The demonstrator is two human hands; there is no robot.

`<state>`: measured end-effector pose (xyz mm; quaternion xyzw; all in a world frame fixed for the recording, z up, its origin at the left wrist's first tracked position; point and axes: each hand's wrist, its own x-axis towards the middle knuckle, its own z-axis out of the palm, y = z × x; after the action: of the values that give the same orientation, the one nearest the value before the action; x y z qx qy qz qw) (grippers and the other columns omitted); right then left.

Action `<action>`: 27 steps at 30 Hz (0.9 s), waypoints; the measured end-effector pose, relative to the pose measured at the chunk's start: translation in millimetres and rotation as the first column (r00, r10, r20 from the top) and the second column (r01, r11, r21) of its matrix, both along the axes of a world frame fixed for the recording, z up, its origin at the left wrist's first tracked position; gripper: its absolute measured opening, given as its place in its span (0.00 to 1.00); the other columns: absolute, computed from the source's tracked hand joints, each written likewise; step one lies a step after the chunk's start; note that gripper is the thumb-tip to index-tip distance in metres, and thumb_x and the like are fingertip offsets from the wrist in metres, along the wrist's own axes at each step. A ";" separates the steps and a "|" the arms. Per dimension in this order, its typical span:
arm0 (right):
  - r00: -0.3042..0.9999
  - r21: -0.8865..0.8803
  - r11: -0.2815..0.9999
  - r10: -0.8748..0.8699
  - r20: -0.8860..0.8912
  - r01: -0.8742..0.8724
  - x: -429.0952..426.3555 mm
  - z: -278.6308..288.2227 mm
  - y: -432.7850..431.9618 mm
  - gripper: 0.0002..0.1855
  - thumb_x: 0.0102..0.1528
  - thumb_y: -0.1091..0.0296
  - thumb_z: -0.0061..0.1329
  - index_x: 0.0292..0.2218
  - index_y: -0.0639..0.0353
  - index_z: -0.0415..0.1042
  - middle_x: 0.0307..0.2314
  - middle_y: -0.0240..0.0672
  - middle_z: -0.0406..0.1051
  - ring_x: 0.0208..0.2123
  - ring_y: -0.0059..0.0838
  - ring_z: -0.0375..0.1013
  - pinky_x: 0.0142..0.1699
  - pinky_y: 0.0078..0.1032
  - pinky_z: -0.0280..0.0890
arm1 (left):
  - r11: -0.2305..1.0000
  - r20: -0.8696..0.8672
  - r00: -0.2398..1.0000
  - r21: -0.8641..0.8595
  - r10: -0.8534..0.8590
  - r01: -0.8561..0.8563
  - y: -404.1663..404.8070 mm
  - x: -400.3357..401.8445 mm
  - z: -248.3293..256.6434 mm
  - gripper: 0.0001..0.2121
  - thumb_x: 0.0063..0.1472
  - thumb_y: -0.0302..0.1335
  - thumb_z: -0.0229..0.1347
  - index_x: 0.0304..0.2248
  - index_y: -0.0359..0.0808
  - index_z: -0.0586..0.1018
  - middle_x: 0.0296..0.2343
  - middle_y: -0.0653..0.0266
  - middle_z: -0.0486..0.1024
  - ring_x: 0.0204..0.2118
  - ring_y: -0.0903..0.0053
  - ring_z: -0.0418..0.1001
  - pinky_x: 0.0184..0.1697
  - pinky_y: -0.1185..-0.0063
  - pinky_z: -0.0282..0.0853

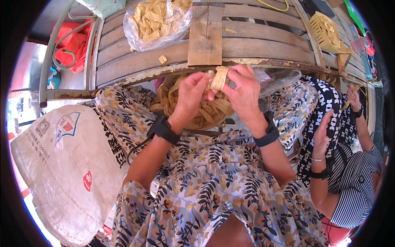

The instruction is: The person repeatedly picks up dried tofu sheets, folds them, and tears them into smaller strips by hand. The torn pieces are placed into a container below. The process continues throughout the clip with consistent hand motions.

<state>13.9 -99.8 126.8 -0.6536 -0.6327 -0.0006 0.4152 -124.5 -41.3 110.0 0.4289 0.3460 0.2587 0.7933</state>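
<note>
A pale tan strip (219, 79), folded or wound into a flat band, is stretched between my two hands above my lap. My right hand (247, 89) grips it between thumb and fingers. On the other side, my left hand (192, 92) pinches at its end, the fingertips partly hidden behind the band. Below both hands, a container heaped with loose tan strips (213, 112) sits between my knees; my hands cover part of it. Just beyond my fingers, a wooden board (205, 37) lies across the slatted bench with its near end at the bench's edge.
On the slatted bench (262, 48), a clear plastic bag (160, 27) holds many folded tan pieces, with one loose piece (162, 59) nearby. A yellow basket (327, 32) stands at right. A large woven sack (71, 173) is on my left. A co-worker (348, 182) sits close on my right, holding a strip.
</note>
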 end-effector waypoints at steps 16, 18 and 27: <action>0.645 -0.198 0.977 -0.097 -0.758 -0.085 -12.0 -10.6 -12.8 0.07 0.47 0.71 0.52 0.21 0.61 0.70 0.13 0.21 0.64 0.16 0.11 0.57 0.21 0.16 0.52 | 0.993 -0.201 0.979 0.117 0.034 -0.011 -7.0 -3.0 -8.9 0.12 0.60 0.34 0.50 0.25 0.33 0.73 0.15 0.74 0.66 0.17 0.90 0.62 0.18 0.88 0.52; 0.519 -0.142 0.990 -0.134 -0.844 0.025 2.2 -8.6 -7.5 0.08 0.47 0.72 0.53 0.20 0.62 0.70 0.13 0.18 0.61 0.17 0.09 0.54 0.21 0.13 0.50 | 0.990 -0.069 0.995 -0.121 0.069 -0.077 -8.3 -4.0 -4.0 0.12 0.61 0.35 0.49 0.24 0.37 0.72 0.13 0.78 0.61 0.14 0.93 0.53 0.16 0.89 0.44; 0.248 -0.315 0.900 -0.245 -0.937 -0.301 18.3 3.1 -9.1 0.10 0.50 0.70 0.52 0.36 0.58 0.72 0.19 0.20 0.65 0.18 0.08 0.58 0.23 0.07 0.52 | 0.916 0.103 0.956 -0.273 -0.275 0.293 13.7 -24.7 14.0 0.13 0.63 0.34 0.45 0.22 0.37 0.68 0.10 0.83 0.49 0.12 0.92 0.43 0.16 0.88 0.41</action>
<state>32.1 -108.9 129.9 -0.5766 -0.2372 0.5487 0.5570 -149.2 -27.6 124.0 0.3475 0.2885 0.1017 0.8864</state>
